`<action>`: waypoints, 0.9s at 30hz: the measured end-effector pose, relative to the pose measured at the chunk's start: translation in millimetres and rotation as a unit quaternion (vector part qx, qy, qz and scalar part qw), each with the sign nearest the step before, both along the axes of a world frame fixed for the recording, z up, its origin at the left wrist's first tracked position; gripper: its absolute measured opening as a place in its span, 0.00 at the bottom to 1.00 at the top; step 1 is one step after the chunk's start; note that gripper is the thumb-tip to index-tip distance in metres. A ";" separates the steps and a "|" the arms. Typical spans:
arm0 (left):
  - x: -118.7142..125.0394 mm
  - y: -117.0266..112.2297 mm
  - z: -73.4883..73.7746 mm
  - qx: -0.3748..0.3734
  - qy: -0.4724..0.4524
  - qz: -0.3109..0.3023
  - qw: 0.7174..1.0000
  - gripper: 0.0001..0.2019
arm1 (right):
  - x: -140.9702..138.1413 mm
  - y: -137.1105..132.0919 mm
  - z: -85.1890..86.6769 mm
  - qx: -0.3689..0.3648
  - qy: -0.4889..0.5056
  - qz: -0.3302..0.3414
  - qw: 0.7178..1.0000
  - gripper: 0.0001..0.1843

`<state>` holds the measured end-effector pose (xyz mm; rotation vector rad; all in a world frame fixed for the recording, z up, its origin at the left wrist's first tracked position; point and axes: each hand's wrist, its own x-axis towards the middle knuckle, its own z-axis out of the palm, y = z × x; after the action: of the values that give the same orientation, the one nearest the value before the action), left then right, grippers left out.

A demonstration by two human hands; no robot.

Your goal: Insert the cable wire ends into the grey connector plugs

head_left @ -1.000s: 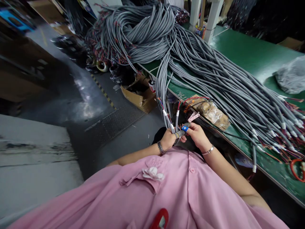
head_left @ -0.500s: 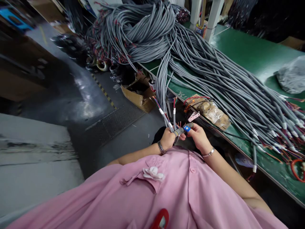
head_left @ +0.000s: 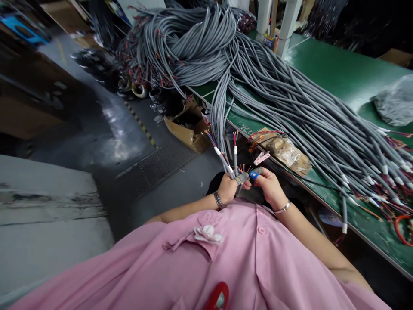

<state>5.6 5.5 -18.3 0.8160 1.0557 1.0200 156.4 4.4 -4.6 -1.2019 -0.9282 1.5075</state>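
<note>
Close to my body, my left hand point(head_left: 228, 186) is closed around several grey cables point(head_left: 229, 170) whose ends point up. Their jackets end in white sleeves point(head_left: 235, 150), with coloured wires point(head_left: 235, 137) fanning out above. Grey coverings are on fingers of both hands. My right hand point(head_left: 268, 184), a blue wrap on its thumb, is closed in a pinch just right of the left thumb. Thin wire tips point(head_left: 245, 168) stick up between the hands. Whatever lies between the right fingertips is too small to make out.
A large heap of grey cables point(head_left: 206, 43) covers much of the green table point(head_left: 335, 73). At its near edge lie a wrapped wooden block point(head_left: 287, 150) and a pink clip point(head_left: 261, 158). An open cardboard box point(head_left: 185, 133) sits on the floor; a grey cabinet point(head_left: 48, 241) stands left.
My right hand has shifted slightly and its thumb has turned, with a small gap now showing between the two thumbs. My left hand keeps its hold on the cables.
</note>
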 end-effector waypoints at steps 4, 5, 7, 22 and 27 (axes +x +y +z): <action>-0.8 0.7 2.8 0.000 -0.004 -0.025 1.000 0.18 | 4.0 1.0 6.3 -0.018 0.026 0.030 0.999 0.12; -0.8 0.8 2.7 0.001 -0.004 -0.034 0.999 0.18 | 4.5 1.7 9.2 -0.019 0.037 0.042 0.998 0.13; -0.7 0.6 1.5 0.007 -0.003 -0.050 0.999 0.18 | 4.0 3.2 15.5 -0.016 0.062 0.079 0.995 0.14; 0.9 -0.3 -0.1 0.022 0.010 -0.050 0.998 0.17 | -10.1 2.0 20.0 -0.011 0.071 0.049 0.996 0.16; -2.2 2.0 5.0 0.004 -0.025 -0.036 0.999 0.16 | 7.0 3.1 8.2 -0.019 0.102 0.043 0.994 0.12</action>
<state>3.4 7.5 -13.4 0.8262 0.9728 0.9794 163.4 7.5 3.6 -1.0239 -0.8254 1.6889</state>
